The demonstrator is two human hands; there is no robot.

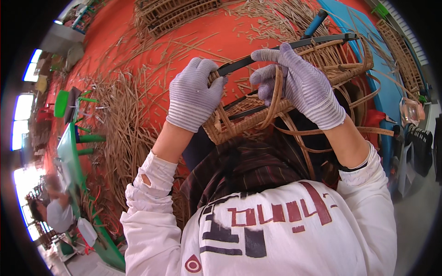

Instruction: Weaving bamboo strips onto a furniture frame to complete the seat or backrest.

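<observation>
A woven wicker frame with dark flat bars (299, 44) lies across my lap. My left hand (194, 95), in a grey-white striped glove, is closed around the frame's left corner, at the end of the upper bar. My right hand (309, 87), gloved the same way, is at the frame's middle. Its fingers are bent around a flat brown wicker strip (277, 94) that loops down to the lower woven edge (221, 133); one finger stretches over the upper bar. The palm hides part of the strip. Other loose strip ends (336, 132) trail to the right.
Cut strips (124, 119) lie heaped and scattered over the orange-red floor. Another wicker piece (179, 16) sits at the far side. A blue board (389, 87) stands on the right, a green table (76, 158) on the left. A person (60, 214) is at the lower left.
</observation>
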